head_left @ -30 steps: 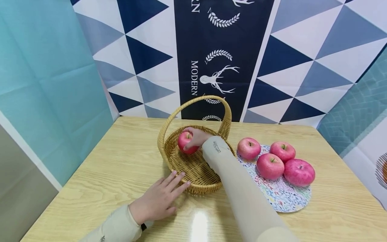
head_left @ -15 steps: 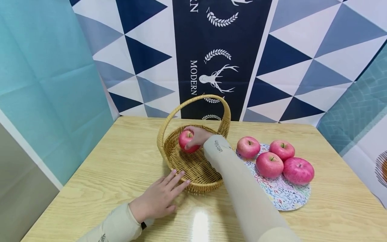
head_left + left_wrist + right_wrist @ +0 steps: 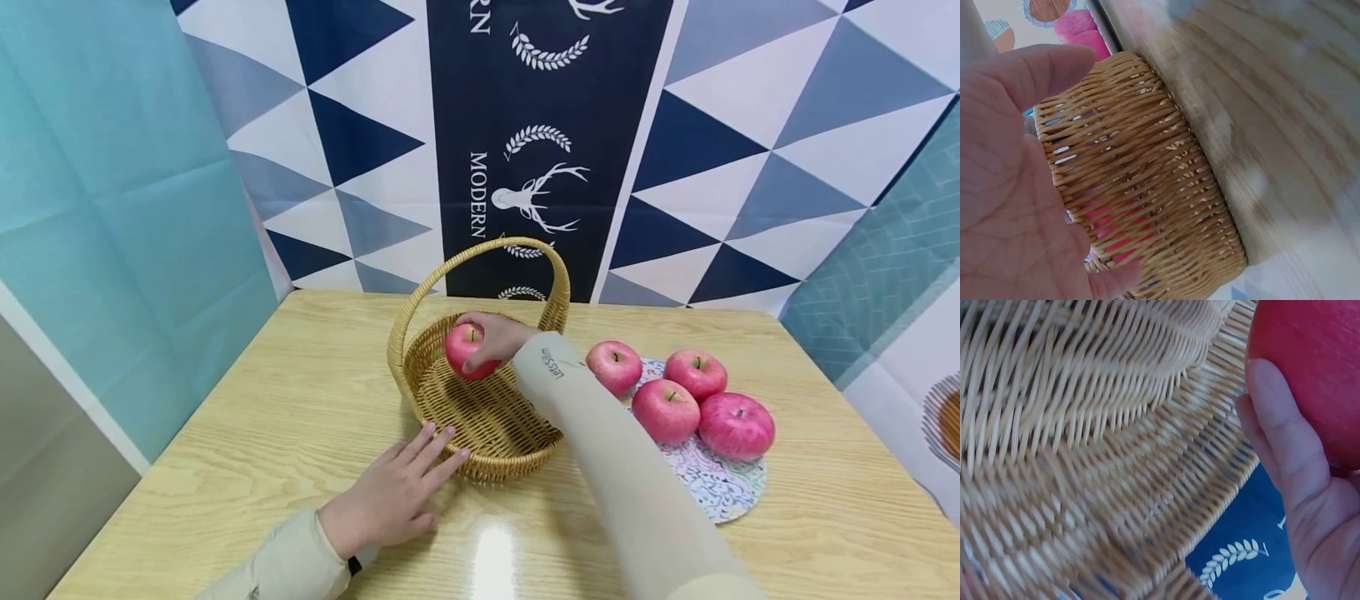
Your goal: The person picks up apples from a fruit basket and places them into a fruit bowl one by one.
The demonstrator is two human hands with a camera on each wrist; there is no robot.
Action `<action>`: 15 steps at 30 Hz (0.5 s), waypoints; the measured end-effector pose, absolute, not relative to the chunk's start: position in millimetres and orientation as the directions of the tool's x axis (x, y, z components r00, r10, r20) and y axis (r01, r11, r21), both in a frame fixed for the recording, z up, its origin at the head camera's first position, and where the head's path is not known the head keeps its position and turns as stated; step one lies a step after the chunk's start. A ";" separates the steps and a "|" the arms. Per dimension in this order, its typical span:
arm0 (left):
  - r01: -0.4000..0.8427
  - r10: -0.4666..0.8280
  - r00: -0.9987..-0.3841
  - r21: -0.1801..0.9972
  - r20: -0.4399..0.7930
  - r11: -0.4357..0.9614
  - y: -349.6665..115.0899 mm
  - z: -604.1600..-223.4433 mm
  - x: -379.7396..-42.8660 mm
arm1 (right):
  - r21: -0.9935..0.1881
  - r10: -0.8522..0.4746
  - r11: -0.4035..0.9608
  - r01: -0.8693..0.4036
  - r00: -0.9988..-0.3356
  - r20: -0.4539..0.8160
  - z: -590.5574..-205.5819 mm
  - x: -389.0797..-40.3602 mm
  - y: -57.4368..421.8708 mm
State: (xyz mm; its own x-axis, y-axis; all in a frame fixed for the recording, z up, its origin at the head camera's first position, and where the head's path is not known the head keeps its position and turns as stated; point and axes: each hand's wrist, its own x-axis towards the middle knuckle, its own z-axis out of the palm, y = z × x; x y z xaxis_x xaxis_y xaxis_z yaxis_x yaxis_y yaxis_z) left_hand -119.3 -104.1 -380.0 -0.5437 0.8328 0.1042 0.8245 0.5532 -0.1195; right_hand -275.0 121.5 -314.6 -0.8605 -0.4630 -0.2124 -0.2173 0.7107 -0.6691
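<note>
A round wicker basket (image 3: 502, 429) with a tall arched handle (image 3: 450, 267) stands on the table. Inside it, toward the far left, my right hand (image 3: 501, 335) grips a red apple (image 3: 465, 360) between thumb and fingers. The right wrist view shows fingers curved against the apple (image 3: 1319, 369), with the woven wall beside them. On the near left rim rest the extended fingertips of my left hand (image 3: 393, 500). In the left wrist view that hand's palm (image 3: 1010, 194) faces the outer basket wall (image 3: 1129, 150), and red shows through the weave.
Right of the basket, a round patterned mat (image 3: 723, 492) bears several red apples (image 3: 666, 411). My right sleeve (image 3: 630, 467) crosses in front of part of it. The wooden table (image 3: 300, 400) ends at a patterned cloth wall (image 3: 375, 158) behind and a teal one (image 3: 120, 183) left.
The apple and my right hand have shifted very slightly right within the basket, the forearm too. My left hand stays on the rim. The whole view drifts slightly.
</note>
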 end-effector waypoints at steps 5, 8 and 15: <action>0.809 0.827 -0.545 -0.172 0.136 0.562 -103.1 -383.7 -118.4 | -0.651 -0.462 0.724 -0.229 -0.862 -0.210 -304.2 -270.1 130.1; 0.799 0.822 -0.552 -0.193 0.138 0.569 -102.2 -384.2 -118.6 | -0.634 -0.469 0.733 -0.246 -0.858 -0.209 -301.4 -268.5 133.6; 0.781 0.809 -0.573 -0.215 0.129 0.587 -100.1 -384.3 -117.2 | -0.636 -0.481 0.716 -0.288 -0.864 -0.151 -304.5 -262.1 145.9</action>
